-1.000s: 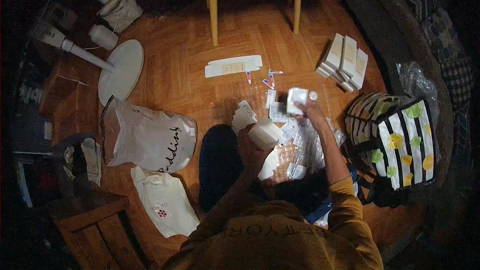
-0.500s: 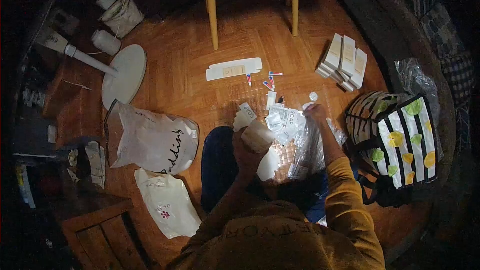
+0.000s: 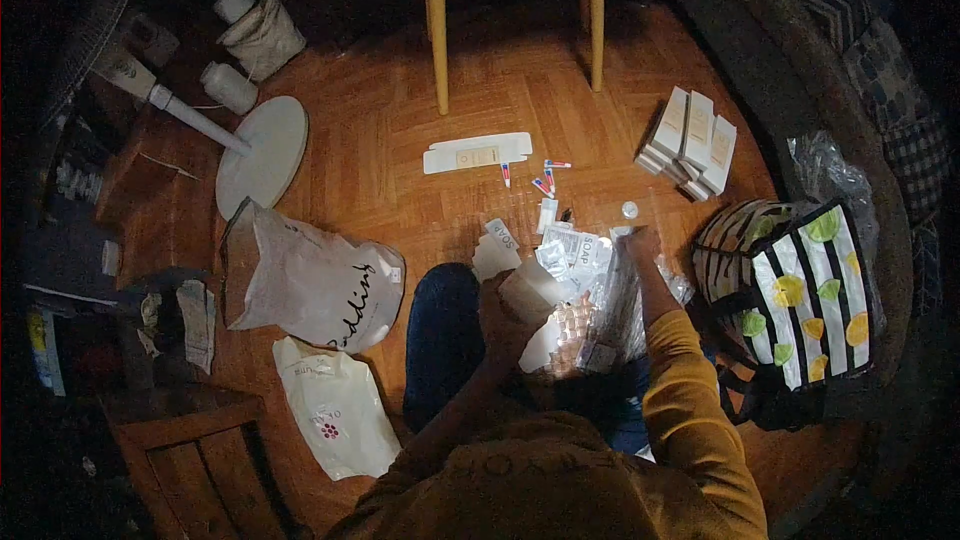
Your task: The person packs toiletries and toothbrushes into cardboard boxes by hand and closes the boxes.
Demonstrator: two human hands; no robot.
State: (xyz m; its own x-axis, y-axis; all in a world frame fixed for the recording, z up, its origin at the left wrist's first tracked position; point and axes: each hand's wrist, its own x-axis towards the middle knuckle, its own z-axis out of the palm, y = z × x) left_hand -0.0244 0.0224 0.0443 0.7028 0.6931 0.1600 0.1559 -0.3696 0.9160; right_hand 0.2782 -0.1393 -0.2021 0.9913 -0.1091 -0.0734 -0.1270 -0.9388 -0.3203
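Observation:
Low in front of my body, my left hand [image 3: 493, 312] is wrapped round a pale paperboard box [image 3: 530, 292], its fingers partly hidden and dark. My right hand [image 3: 643, 244] is closed, fingertips down by a small white item at the right of the pile; what it pinches is hidden. Between the hands lie white packets marked SOAP [image 3: 588, 252], a silvery sachet [image 3: 553, 260] and clear plastic wrapping [image 3: 618, 315]. Another SOAP piece [image 3: 497, 248] lies just beyond my left hand. A small round white item [image 3: 629, 210] sits on the floor past my right hand.
Small red-and-blue tubes [image 3: 543, 185] and a flattened white box [image 3: 477, 153] lie farther out. Stacked boxes [image 3: 690, 140] stand right, behind a striped fruit-print bag [image 3: 790, 290]. Left are a white bag with black lettering [image 3: 320, 285], a cream bag [image 3: 335, 410] and a round stand base [image 3: 265, 155].
My left hand and its box have shifted slightly down. The right hand has moved a little right and down. The whole view has shifted slightly as my head tilted.

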